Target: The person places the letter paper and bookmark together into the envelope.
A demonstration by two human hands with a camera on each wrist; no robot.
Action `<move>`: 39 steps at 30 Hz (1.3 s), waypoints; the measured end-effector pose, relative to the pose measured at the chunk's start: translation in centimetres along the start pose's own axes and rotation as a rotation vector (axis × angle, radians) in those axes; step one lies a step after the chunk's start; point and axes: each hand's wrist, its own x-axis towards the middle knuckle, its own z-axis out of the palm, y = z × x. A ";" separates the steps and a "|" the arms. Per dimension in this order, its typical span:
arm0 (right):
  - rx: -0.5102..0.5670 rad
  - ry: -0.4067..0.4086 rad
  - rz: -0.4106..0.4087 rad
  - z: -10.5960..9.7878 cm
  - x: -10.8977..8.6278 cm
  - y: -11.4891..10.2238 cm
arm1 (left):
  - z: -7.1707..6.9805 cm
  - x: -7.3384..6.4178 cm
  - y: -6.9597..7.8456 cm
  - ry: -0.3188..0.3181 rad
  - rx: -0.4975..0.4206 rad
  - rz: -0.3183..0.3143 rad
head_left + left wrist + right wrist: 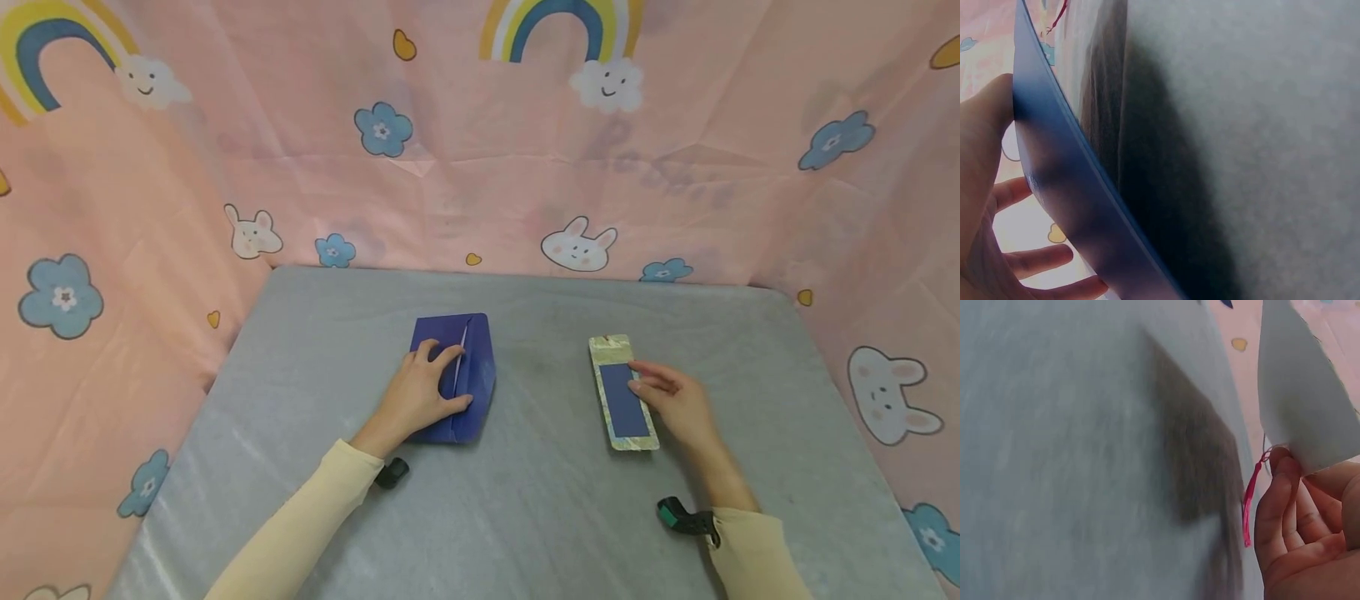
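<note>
A dark blue envelope (480,375), its flap folded out to the right, is in my left hand (416,396). The thumb and spread fingers grip it on either side of its opening, where a pale strip shows. In the left wrist view the envelope (1079,187) stands tilted over the table and casts a shadow. My right hand (678,408) pinches the right edge of a long bookmark (621,392), patterned pale yellow-green with a blue middle panel. Its plain white back (1304,394) shows in the right wrist view, where a pink tassel (1249,512) hangs beside the fingers.
A grey cloth (540,517) covers the table. Pink curtains (465,192) printed with rainbows, rabbits and flowers stand behind it and along both sides. Black wrist devices (686,517) sit at both sleeves.
</note>
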 end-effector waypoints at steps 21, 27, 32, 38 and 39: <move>0.168 -0.165 -0.003 5.4 1.8 -4.5 | 0.0 -0.1 0.0 -0.015 0.017 -0.012; 0.189 -0.211 -0.011 8.7 2.3 -6.1 | 0.1 0.0 0.1 -0.017 0.020 -0.009; 0.190 -0.247 -0.025 11.2 2.6 -6.8 | 0.1 0.0 0.2 -0.012 0.032 -0.014; 0.211 -0.233 -0.042 13.2 2.7 -7.1 | 0.1 0.1 0.3 -0.019 0.036 -0.020; 0.210 -0.226 -0.049 13.4 2.8 -7.2 | 0.1 0.1 0.3 -0.021 0.037 -0.021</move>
